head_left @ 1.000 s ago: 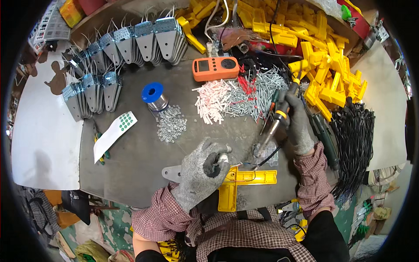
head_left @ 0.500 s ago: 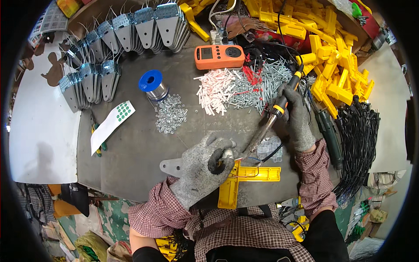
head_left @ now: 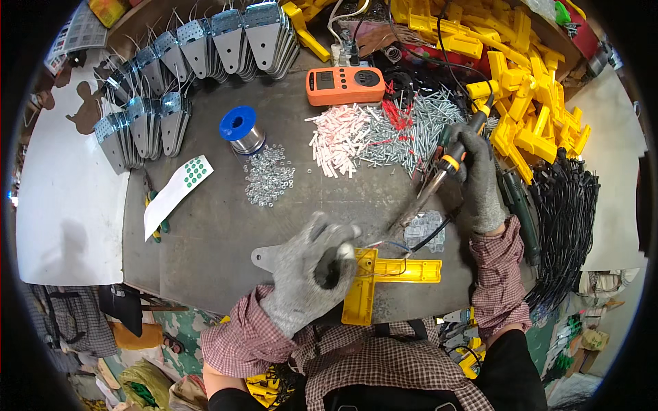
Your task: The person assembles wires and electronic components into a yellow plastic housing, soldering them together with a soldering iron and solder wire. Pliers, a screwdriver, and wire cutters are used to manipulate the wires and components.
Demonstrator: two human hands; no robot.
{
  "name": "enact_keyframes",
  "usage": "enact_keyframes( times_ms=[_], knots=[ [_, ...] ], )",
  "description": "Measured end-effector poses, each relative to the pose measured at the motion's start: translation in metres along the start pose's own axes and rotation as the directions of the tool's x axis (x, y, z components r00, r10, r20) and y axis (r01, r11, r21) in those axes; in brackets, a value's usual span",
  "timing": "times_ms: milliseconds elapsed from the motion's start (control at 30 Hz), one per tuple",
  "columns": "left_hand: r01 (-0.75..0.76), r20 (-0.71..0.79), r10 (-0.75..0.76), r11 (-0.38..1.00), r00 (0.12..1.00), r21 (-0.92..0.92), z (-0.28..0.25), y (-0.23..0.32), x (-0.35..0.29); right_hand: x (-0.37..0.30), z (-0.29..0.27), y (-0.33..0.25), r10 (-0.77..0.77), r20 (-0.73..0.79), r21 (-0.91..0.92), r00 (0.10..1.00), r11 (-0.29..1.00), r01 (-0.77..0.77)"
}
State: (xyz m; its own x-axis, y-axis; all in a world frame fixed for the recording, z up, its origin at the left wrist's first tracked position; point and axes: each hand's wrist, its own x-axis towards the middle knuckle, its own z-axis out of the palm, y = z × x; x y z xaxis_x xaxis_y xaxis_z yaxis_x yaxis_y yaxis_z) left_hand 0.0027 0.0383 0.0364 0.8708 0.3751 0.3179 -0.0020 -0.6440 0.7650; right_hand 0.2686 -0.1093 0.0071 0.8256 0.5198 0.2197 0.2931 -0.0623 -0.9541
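My right hand (head_left: pixel 478 179), in a grey glove, is wrapped round the handle of a soldering iron (head_left: pixel 430 186). Its metal barrel slants down to the left, the tip end blurred above the table. My left hand (head_left: pixel 308 270), also gloved and a little smeared by motion, has thumb and forefinger curled together at a small whitish thing I cannot make out. Beside those fingers lies a yellow T-shaped plastic housing (head_left: pixel 404 270), with thin wires (head_left: pixel 392 244) and a black cable (head_left: pixel 432 238) at its upper side. A flat grey metal plate (head_left: pixel 263 258) sticks out from under my left hand.
Around the work lie a solder spool (head_left: pixel 245 137), metal nuts (head_left: pixel 269 179), pink-white sleeves (head_left: pixel 337 140), screws (head_left: pixel 425 127), an orange meter (head_left: pixel 345 85) and small clear pieces (head_left: pixel 423 229). Metal brackets (head_left: pixel 199 55) stand far left; yellow housings (head_left: pixel 534 116) and black cables (head_left: pixel 562 212) pile up right.
My left hand has drawn back left from the housing's wires. The soldering iron has lifted up and right, away from the joint, in my right hand.
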Motion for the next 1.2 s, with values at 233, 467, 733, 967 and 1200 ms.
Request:
enact_keyframes(
  times_ms=[233, 467, 733, 967, 1200],
  knots=[
    [-0.050, -0.015, 0.050, 0.999, 0.999, 0.004, 0.008, 0.019, -0.019, -0.013, 0.009, -0.037, 0.153, 0.130, 0.245, 0.980, 0.952, -0.181],
    [-0.101, 0.103, 0.085, 0.983, 0.991, 0.156, 0.016, 0.026, -0.019, -0.026, 0.015, -0.051, 0.216, 0.222, 0.203, 0.951, 0.943, -0.262],
    [-0.103, 0.117, 0.089, 0.987, 0.989, 0.122, 0.017, 0.024, -0.020, -0.025, 0.009, -0.052, 0.204, 0.284, 0.107, 0.937, 0.964, -0.243],
    [-0.109, 0.121, 0.094, 0.986, 0.988, 0.130, 0.020, 0.023, -0.020, -0.028, 0.013, -0.053, 0.236, 0.249, 0.125, 0.939, 0.954, -0.273],
    [-0.108, 0.134, 0.091, 0.986, 0.987, 0.125, 0.019, 0.018, -0.021, -0.026, 0.015, -0.050, 0.239, 0.255, 0.108, 0.937, 0.956, -0.274]
  ],
)
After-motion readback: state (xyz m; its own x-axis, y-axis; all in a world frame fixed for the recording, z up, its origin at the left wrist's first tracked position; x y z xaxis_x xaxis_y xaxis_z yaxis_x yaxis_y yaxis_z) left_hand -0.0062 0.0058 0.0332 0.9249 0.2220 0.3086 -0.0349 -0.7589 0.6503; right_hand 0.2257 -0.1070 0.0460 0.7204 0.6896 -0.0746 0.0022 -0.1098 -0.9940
